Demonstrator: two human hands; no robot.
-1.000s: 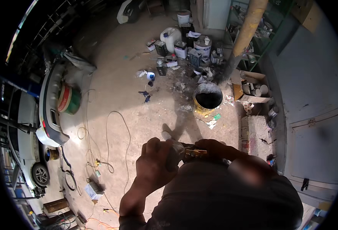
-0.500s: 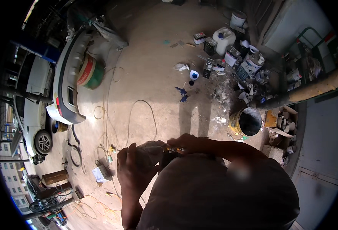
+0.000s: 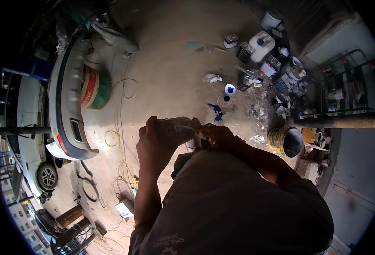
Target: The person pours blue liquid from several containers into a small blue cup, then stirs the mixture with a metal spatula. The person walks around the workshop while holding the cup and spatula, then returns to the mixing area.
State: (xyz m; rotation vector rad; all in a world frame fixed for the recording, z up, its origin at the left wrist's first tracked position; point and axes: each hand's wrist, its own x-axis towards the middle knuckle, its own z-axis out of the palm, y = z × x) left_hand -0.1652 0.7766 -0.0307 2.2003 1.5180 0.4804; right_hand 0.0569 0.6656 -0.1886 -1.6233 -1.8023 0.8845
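Note:
My left hand (image 3: 155, 144) is closed round a translucent greyish object (image 3: 177, 128), perhaps plastic, held out in front of my body. Beside its right end, my right hand (image 3: 219, 137) is closed on a small item with yellowish parts (image 3: 205, 137), mostly hidden by my fingers. The two hands are close together above my dark shirt, which hides much of the floor beneath them.
A white bumper (image 3: 66, 106) leans by a green-and-red drum (image 3: 100, 89) at left, beside a white car (image 3: 28, 112). Hoses lie on the concrete floor (image 3: 162, 72). Cans, a white jerrycan (image 3: 259, 49) and a yellow bucket (image 3: 281, 140) stand right, near green shelving (image 3: 347, 110).
The view has swung round toward the bumper, so the cans, bucket and shelving sit further right. Both hands now appear higher in the picture, still closed on what they hold.

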